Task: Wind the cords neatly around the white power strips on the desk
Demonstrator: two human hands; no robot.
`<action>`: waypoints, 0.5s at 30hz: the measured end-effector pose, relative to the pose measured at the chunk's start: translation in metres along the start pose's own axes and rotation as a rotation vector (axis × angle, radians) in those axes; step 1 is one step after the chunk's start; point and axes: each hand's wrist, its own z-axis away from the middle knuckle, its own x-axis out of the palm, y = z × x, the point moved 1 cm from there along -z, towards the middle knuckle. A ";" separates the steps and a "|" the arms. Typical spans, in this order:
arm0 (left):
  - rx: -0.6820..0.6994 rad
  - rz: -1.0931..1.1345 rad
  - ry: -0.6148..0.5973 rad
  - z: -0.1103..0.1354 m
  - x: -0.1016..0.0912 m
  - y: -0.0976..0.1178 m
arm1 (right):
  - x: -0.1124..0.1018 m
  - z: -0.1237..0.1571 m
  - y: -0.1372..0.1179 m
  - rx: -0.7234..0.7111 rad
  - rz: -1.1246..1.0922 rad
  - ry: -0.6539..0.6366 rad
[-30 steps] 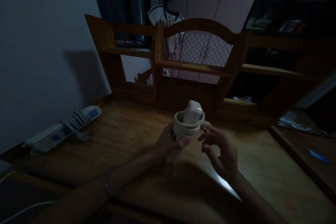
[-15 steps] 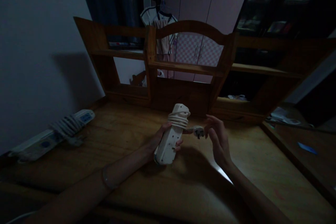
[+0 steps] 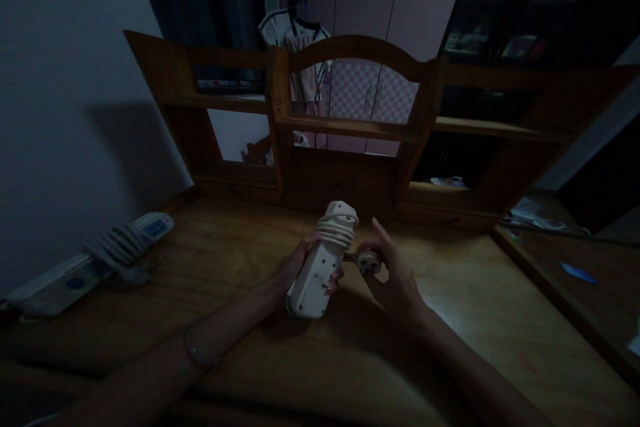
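Observation:
My left hand (image 3: 299,265) grips a white power strip (image 3: 320,267) from behind and holds it tilted above the wooden desk (image 3: 240,340). Its cord (image 3: 338,229) is wound in several loops around the upper end. My right hand (image 3: 390,277) holds the plug (image 3: 368,262) at the end of that cord, just right of the strip, with the forefinger pointing up.
A second power strip (image 3: 80,267) with its cord wrapped around it lies at the left edge against the wall. A wooden shelf unit (image 3: 350,127) stands along the back of the desk. A side surface with a blue item (image 3: 577,272) lies to the right.
The strip has been lowered and tilted so its socket face shows. My right hand, open beside the plug half a second ago, has closed on the plug.

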 end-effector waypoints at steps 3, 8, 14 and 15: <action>0.005 -0.001 0.024 0.001 0.001 -0.005 | -0.003 -0.007 -0.005 0.101 -0.127 -0.031; 0.034 0.034 0.013 0.003 0.011 -0.010 | -0.012 -0.011 -0.011 0.059 0.022 -0.075; -0.026 -0.022 -0.015 0.002 0.006 -0.012 | -0.013 -0.012 -0.015 0.095 0.084 0.029; -0.029 -0.035 -0.013 0.001 0.004 -0.013 | -0.012 -0.012 -0.015 0.099 0.084 0.045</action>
